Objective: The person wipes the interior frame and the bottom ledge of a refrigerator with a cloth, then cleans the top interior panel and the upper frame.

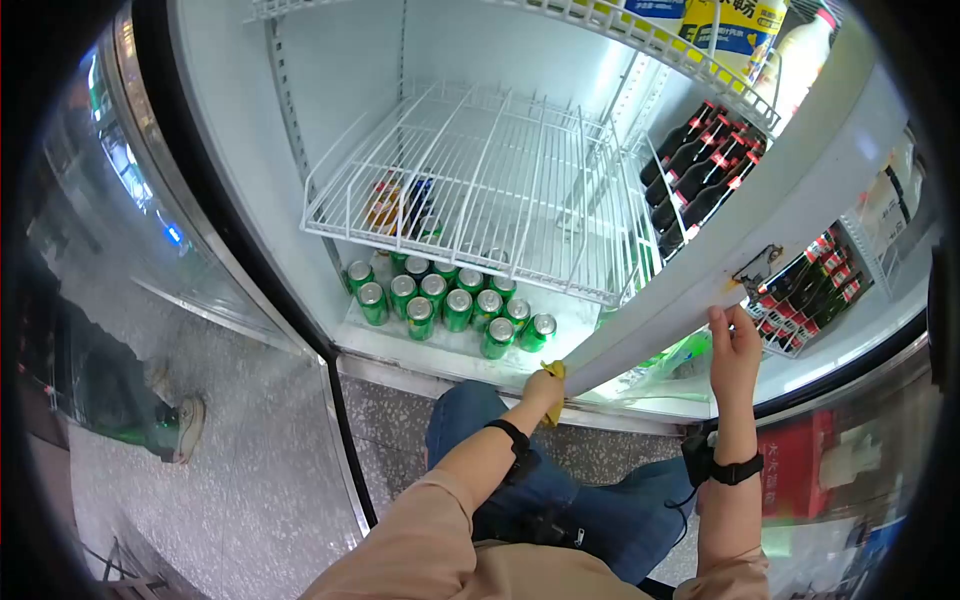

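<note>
1. Yellow cloth [553, 371], bunched small, sits in the left hand [543, 392], whose fingers are curled tight round it. The cloth is pressed against the lower end of the white centre post [700, 265] of the fridge, close to the cabinet floor.
2. The right hand [733, 352] is higher up the same post, fingers hooked over its edge, thumb side toward the camera; it grips the post and holds nothing else.
3. Both wrists carry black bands, and the sleeves are tan. Blue-jeaned knees [560, 500] lie below the hands, on the speckled floor [250, 480].
4. Left of the post, a white wire shelf [480, 180] is bare on top. Beneath it, on the cabinet floor, stand green cans [445, 300] in close rows, their silver tops up.
5. Right of that shelf, dark bottles with red caps [700, 170] lie slanted in a wire rack; more of them [815, 285] show beyond the post, in the next compartment.
6. On the top shelf, yellow-labelled bottles [745, 30] stand near the upper edge of the head view.
7. The glass door [150, 230] hangs open at left. Beyond it, another person's shoe [185, 425] rests on the floor.
</note>
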The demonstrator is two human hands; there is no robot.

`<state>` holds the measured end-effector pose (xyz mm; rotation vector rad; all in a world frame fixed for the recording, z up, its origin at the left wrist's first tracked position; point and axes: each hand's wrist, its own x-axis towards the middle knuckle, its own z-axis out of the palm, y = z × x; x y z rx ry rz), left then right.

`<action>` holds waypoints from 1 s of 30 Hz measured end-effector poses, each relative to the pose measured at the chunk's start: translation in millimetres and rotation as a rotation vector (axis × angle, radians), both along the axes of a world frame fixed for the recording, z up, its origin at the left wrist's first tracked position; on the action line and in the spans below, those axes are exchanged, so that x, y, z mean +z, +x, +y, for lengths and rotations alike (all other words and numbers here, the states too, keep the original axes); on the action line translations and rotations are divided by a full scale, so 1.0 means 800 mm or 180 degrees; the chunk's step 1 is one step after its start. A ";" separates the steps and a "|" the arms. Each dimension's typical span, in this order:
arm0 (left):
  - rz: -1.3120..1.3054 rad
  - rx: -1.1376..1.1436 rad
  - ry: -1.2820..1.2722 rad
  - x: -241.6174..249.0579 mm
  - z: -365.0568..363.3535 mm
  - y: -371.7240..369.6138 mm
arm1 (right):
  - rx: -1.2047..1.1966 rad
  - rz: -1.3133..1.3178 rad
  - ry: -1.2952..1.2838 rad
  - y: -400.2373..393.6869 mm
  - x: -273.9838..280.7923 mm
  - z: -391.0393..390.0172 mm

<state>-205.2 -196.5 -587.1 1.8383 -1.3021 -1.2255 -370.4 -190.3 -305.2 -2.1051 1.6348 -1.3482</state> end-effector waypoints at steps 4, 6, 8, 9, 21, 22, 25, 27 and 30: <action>0.0618 0.0328 -0.0449 0.112 0.021 -0.006 | -0.0040 0.0087 0.0111 0.006 0.009 0.005; 0.1223 0.0637 -0.1813 0.170 0.045 -0.017 | -0.0039 -0.0005 0.0153 0.010 0.009 0.007; 0.1202 0.0687 -0.2008 0.162 0.047 -0.021 | 0.0044 -0.0108 0.0059 0.009 0.005 0.005; 0.1184 0.0735 -0.2253 0.157 0.046 -0.023 | 0.0047 -0.0099 0.0063 0.005 0.002 0.002; 0.0412 -0.1698 -0.0914 0.105 0.096 0.022 | 0.0896 0.2170 0.2493 0.007 -0.093 0.085; 0.0962 -0.1606 -0.0790 0.125 0.100 0.021 | 0.0895 0.2171 0.2500 0.012 -0.111 0.095; 0.1285 -0.1685 -0.0751 0.134 0.093 0.022 | 0.0922 0.1159 0.2274 0.019 -0.142 0.116; 0.2047 -0.2097 0.0362 0.135 0.070 0.041 | 0.0564 0.0890 0.2453 0.018 -0.144 0.117; 0.1916 -0.1477 0.0312 0.045 0.008 0.062 | 0.0350 0.0841 0.2470 0.013 -0.145 0.125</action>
